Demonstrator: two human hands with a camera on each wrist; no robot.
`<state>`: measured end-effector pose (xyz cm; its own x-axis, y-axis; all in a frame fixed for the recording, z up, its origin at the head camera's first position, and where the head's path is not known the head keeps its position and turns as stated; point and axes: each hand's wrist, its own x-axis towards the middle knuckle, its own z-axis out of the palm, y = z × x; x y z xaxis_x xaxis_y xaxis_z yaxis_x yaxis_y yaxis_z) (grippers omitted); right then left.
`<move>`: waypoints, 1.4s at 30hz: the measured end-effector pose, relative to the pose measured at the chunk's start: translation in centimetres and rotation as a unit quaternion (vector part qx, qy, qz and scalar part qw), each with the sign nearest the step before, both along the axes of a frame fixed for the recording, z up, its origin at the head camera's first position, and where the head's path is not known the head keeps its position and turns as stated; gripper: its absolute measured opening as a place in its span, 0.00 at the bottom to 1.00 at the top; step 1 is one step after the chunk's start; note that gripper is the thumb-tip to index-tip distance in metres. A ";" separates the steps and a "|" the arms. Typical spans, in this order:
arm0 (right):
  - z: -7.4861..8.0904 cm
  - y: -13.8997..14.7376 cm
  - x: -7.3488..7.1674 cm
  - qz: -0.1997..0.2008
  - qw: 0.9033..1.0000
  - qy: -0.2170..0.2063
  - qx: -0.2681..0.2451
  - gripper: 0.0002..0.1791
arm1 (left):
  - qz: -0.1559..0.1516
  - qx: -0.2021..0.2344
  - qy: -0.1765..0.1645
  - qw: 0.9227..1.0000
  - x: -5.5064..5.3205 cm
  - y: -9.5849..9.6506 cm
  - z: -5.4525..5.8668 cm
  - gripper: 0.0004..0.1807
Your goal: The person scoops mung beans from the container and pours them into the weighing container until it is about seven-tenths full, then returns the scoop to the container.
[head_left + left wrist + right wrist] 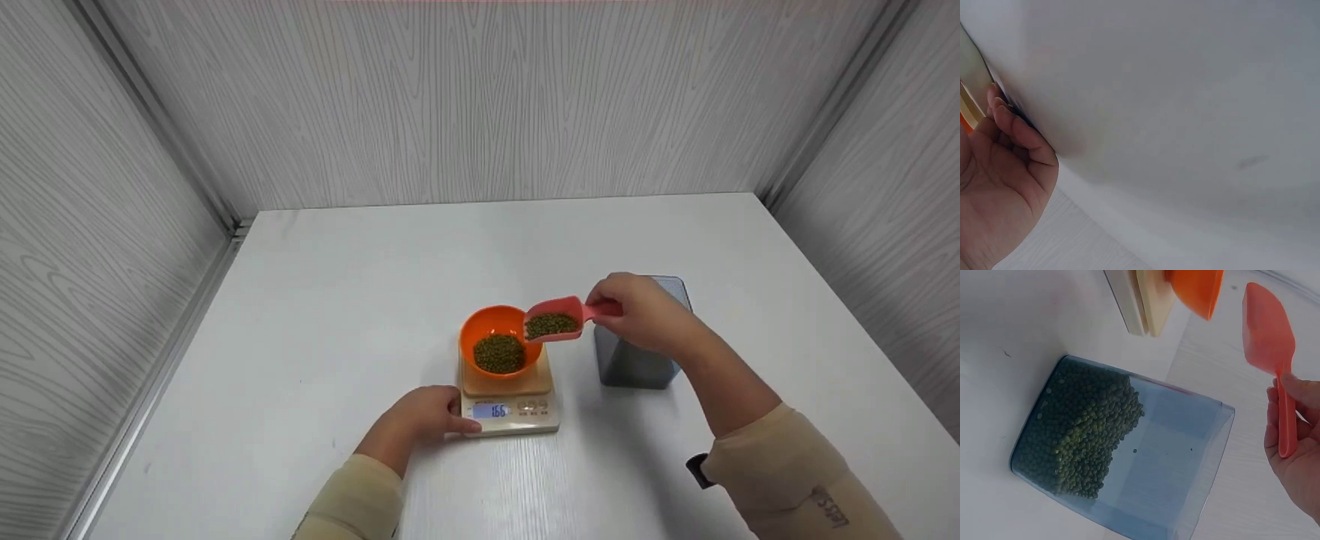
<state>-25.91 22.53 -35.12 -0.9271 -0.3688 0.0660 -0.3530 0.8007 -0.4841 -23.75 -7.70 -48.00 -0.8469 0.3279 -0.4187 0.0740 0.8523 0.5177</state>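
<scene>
My right hand (637,311) grips the handle of a coral-red scoop (1266,326) that carries a load of small green beans (551,325). The scoop's front lip overlaps the right rim of an orange bowl (480,319) in the head view. More green beans (499,354) lie in that bowl, which sits on a kitchen scale (510,427). The scale's display (491,411) appears to read 166. At the scale's front left corner my left hand (429,412) holds on, thumb along the front edge and fingers curled against the left side.
A clear bluish container (1171,455) stands right of the scale, partly behind my right hand in the head view. Green beans (1095,433) are heaped at its bottom. The white table (337,300) ends at wood-grain panels (480,105) at the back and sides.
</scene>
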 end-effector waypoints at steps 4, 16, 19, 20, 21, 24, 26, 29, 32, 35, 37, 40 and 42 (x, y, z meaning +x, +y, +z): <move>0.1 -0.7 0.2 0.011 0.999 0.030 0.026 0.08 | 0.005 0.000 -0.005 1.000 0.1 0.0 0.1 0.23; 0.1 -1.4 0.1 0.039 0.992 0.099 0.073 0.06 | 0.001 0.018 0.015 1.000 0.2 -0.1 0.1 0.22; 0.2 -1.6 0.2 0.033 0.992 0.087 0.082 0.06 | 0.002 0.015 0.012 1.000 0.1 -0.1 0.1 0.22; 0.2 -1.6 0.2 0.031 0.992 0.084 0.084 0.06 | 0.002 0.014 0.011 1.000 0.1 0.0 0.1 0.22; 0.2 -1.6 0.2 0.029 0.992 0.082 0.087 0.06 | 0.003 0.013 0.010 1.000 0.1 0.0 0.1 0.22; 0.4 -1.7 0.3 0.028 0.993 0.079 0.089 0.06 | 0.004 0.010 0.007 1.000 0.1 0.0 0.1 0.22; 0.4 -1.8 0.3 0.027 0.992 0.078 0.091 0.06 | 0.004 0.010 0.007 1.000 0.1 0.0 0.1 0.22; 0.4 -1.9 0.3 0.026 0.992 0.081 0.094 0.07 | 0.002 0.011 0.008 1.000 0.1 -0.1 0.1 0.23; 0.5 -2.2 0.4 0.027 0.991 0.088 0.100 0.07 | 0.001 0.012 0.009 1.000 0.2 -0.1 0.2 0.22; 0.6 -2.5 0.6 0.028 0.990 0.096 0.104 0.07 | -0.001 0.013 0.011 1.000 0.2 -0.1 0.2 0.22; 0.7 -2.7 0.8 0.028 0.989 0.103 0.107 0.08 | -0.001 0.013 0.012 1.000 0.2 -0.1 0.2 0.22; 0.7 -2.8 0.9 0.035 0.986 0.118 0.109 0.08 | 0.000 0.014 0.014 1.000 0.2 -0.1 0.1 0.22; 0.7 -2.8 0.9 0.047 0.983 0.136 0.111 0.08 | 0.000 0.013 0.015 1.000 0.2 -0.1 0.0 0.22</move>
